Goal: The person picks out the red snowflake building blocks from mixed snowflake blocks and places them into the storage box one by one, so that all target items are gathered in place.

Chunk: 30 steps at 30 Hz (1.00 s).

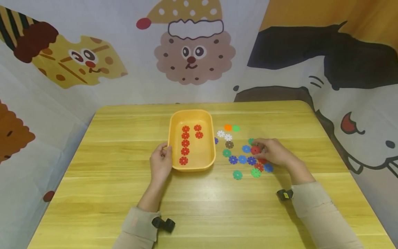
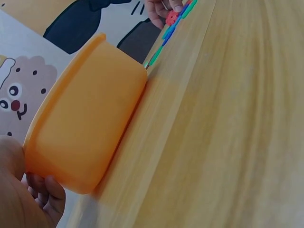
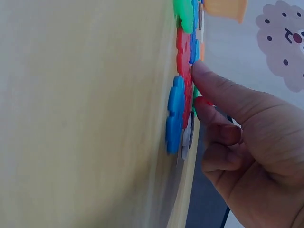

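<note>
A yellow-orange plastic tray [image 1: 199,167] stands on the table, with several red notched plastic discs [image 1: 185,143] lying inside it, most in a column at the left and two at the upper right. My left hand [image 1: 161,162] grips the tray's left side near the front corner, thumb at the rim and fingers curled against the outer wall [image 2: 85,123]. Right of the tray, my right hand [image 1: 273,152] pinches a red notched disc [image 1: 255,149] between thumb and fingers; in the left wrist view that disc [image 2: 172,18] is tilted up. Part of it is hidden by the fingers.
Loose notched discs in several colours lie right of the tray, among them blue [image 1: 242,159], green [image 1: 237,175], white [image 1: 220,134], brown [image 1: 229,145] and orange [image 1: 228,127]. Red discs [image 3: 183,52] lie below my right hand. A cartoon-printed cloth [image 1: 130,90] hangs behind the wooden table [image 1: 199,207].
</note>
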Each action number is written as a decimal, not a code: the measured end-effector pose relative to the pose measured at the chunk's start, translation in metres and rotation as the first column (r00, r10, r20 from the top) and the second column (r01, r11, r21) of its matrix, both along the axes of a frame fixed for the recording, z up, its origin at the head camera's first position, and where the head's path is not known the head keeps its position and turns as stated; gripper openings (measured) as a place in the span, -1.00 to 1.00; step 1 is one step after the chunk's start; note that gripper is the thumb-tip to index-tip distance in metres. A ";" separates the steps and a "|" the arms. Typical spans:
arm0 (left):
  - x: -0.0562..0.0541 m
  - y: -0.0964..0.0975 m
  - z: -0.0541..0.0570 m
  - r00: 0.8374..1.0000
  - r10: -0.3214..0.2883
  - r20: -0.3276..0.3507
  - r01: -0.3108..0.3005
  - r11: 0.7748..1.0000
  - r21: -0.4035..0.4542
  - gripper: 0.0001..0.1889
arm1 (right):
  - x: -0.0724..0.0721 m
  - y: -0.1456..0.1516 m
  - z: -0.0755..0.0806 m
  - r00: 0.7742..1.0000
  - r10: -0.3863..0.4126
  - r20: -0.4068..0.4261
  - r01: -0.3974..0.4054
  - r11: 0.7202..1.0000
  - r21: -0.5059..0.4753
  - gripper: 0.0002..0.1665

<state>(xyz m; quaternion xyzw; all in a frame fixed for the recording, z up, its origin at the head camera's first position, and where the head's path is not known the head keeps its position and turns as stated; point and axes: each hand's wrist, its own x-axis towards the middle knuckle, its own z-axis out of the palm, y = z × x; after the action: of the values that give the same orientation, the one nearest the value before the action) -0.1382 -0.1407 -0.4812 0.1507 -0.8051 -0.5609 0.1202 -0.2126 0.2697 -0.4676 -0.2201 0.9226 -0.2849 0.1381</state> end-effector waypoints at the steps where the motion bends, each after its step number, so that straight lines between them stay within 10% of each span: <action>1: 0.000 0.000 0.000 1.000 0.001 -0.001 -0.001 1.000 -0.001 -0.67 | 0.000 0.000 0.000 1.000 -0.002 0.006 0.002 1.000 -0.003 -0.49; 30: 0.002 -0.001 0.002 1.000 -0.009 -0.003 0.009 1.000 0.006 -0.69 | -0.006 -0.040 0.007 0.989 -0.083 -0.121 0.061 0.984 -0.168 -0.45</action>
<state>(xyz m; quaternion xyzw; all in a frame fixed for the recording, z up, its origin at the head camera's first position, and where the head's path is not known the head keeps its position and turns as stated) -0.1364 -0.1413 -0.4796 0.1464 -0.8040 -0.5639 0.1185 -0.2187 0.2293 -0.4609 -0.2150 0.9104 -0.3500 0.0497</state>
